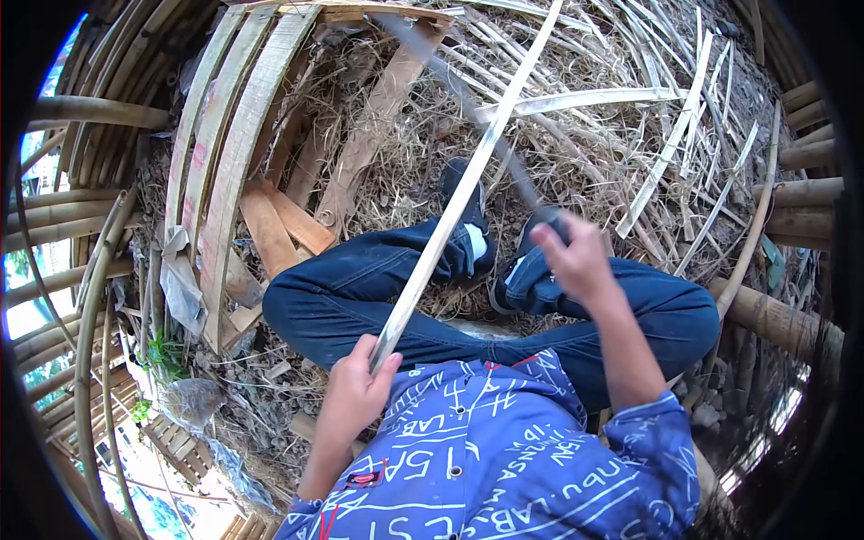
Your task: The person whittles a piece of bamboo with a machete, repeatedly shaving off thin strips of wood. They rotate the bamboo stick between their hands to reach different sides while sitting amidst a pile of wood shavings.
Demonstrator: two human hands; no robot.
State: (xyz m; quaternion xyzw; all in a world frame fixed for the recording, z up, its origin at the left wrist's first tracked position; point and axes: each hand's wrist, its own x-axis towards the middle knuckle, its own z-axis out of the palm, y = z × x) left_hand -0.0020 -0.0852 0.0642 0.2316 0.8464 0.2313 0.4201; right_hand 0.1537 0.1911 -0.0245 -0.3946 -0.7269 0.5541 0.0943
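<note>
My left hand (355,389) is wrapped around the lower end of a long, pale bamboo strip (450,220), which slants up and away from my lap to the top of the view. In my right hand (579,263), fingers closed around its dark handle, is a machete (520,178), somewhat blurred. Its long grey blade points up and left and crosses the strip in this view around the strip's middle.
I sit with legs (360,279) crossed on ground covered in shavings (396,162). Wide planks (247,135) lean at the left, and loose thin strips (666,153) lie at the right. Bamboo pole walls (792,193) stand on both sides. Clear plastic (184,292) lies by the planks.
</note>
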